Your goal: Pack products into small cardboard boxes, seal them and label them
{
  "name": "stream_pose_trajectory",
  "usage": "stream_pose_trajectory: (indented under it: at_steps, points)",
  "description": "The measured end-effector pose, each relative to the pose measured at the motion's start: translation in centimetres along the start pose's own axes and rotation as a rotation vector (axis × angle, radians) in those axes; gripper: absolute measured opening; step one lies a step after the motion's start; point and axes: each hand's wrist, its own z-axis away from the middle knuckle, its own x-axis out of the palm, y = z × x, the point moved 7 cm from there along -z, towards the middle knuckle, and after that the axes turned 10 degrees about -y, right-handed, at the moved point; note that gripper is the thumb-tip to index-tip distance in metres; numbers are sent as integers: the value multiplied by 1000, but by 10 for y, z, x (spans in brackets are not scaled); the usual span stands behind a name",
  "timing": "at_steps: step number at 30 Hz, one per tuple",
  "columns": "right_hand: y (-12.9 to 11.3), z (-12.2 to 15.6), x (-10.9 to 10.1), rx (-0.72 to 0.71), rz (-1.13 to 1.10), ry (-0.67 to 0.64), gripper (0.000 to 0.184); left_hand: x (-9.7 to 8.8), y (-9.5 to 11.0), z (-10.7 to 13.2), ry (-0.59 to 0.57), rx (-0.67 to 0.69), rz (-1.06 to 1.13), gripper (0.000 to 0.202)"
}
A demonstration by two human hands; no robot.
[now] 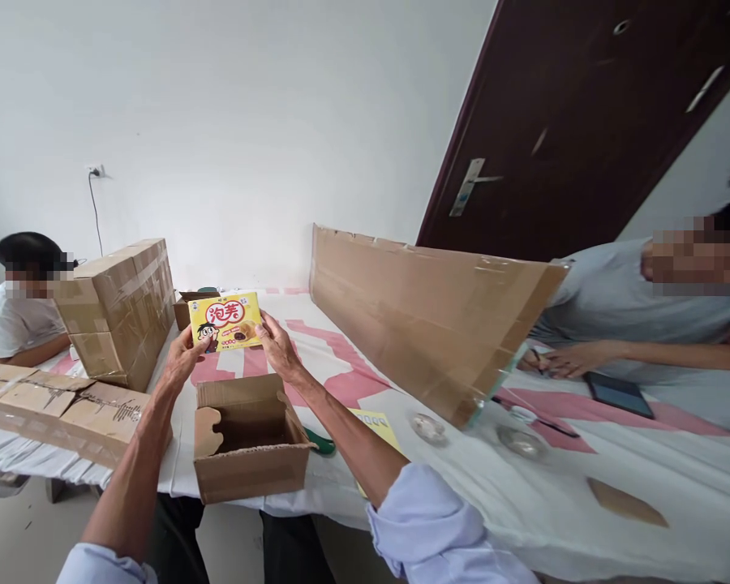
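Between my two hands I hold up a yellow snack box (234, 323) with red Chinese lettering and a cartoon face on its front. My left hand (186, 357) grips its left end, and my right hand (278, 347) grips its right end, thumbs toward me. Below it, near the table's front edge, sits an open cardboard box (252, 478), its inside dark and in shadow. Just right of that box lies a green object (321, 441), partly covered by my right forearm. A yellow printed sheet or pack (377, 426) shows beyond the same forearm.
Taped cardboard boxes (115, 308) stand on the left, beside a seated person (21, 316). A cardboard panel (419, 308) stands at right; behind it another person (638, 324) sits near a dark tablet (619, 395). Clear round containers (429, 428) rest on the white and pink tablecloth (487, 495).
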Motion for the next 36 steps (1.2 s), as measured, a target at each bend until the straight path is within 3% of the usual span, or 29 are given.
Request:
stream_pose_trajectory:
  at_steps: [10,13,15,19,21,25,29,32,36]
  points:
    - [-55,9,1,-123,3,13,81,9,53,11,-51,216,46,75]
    - [-64,14,-4,-115,-25,-43,75,15,70,15,-106,288,96,81]
    - [-63,18,-9,-94,-61,-55,65,19,71,18,-144,293,85,86]
    - [-44,33,-26,-42,-87,23,57,11,42,29,-24,229,-73,90]
    - [-27,42,-39,-8,-67,89,59,6,21,43,36,176,-205,78]
    - [15,60,-77,106,-56,249,66,4,-13,83,39,137,-454,50]
    - [57,78,-109,256,-52,372,73,-1,-38,113,43,64,-524,36]
    - [79,88,-114,305,-39,372,75,-2,-48,118,16,9,-527,29]
    - [97,91,-102,342,-27,280,74,3,-45,112,-62,11,-541,25]
